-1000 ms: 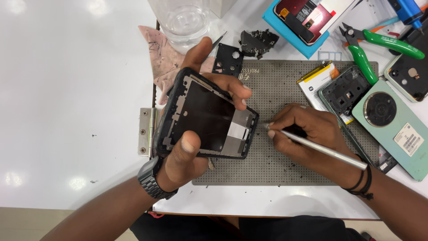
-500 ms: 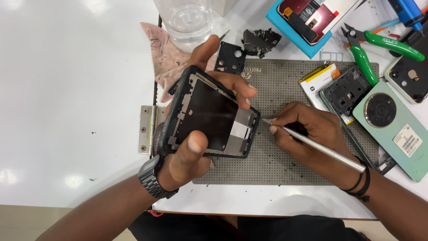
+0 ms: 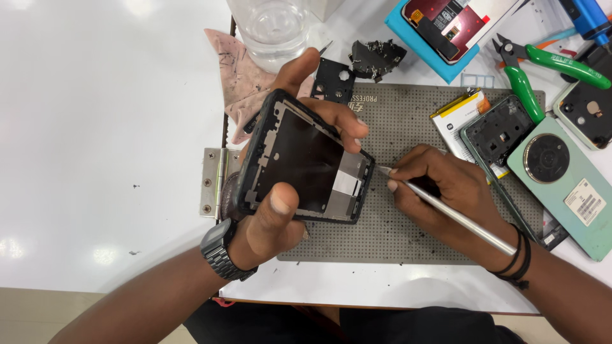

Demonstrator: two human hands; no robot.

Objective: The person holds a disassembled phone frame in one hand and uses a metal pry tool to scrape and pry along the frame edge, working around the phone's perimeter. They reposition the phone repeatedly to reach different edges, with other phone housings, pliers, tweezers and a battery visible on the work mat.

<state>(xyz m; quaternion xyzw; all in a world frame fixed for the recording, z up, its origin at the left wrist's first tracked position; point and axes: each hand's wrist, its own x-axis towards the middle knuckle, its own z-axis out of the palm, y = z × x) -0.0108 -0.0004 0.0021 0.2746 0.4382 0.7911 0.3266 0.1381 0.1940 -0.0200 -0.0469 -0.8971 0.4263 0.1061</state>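
My left hand [image 3: 280,210] grips a black phone frame [image 3: 299,159], tilted above the grey perforated work mat [image 3: 408,121]; the thumb presses its near edge and the fingers wrap its far side. My right hand [image 3: 440,188] holds a thin silver tool [image 3: 459,213] like a pen. Its tip touches the frame's right edge near a silver patch inside the frame [image 3: 347,185]. A dark watch [image 3: 220,251] is on my left wrist, black bands on the right.
A green phone back cover [image 3: 567,185], a second black frame [image 3: 500,130] and a battery [image 3: 462,114] lie right of the mat. Green cutters [image 3: 542,67], a blue tray with a screen [image 3: 446,28], a clear glass [image 3: 271,25], a pink cloth [image 3: 239,79] and a metal hinge [image 3: 213,181] surround it.
The phone frame has tilted up and shifted slightly away from me in my left hand. The tool tip stays at the frame's right edge.
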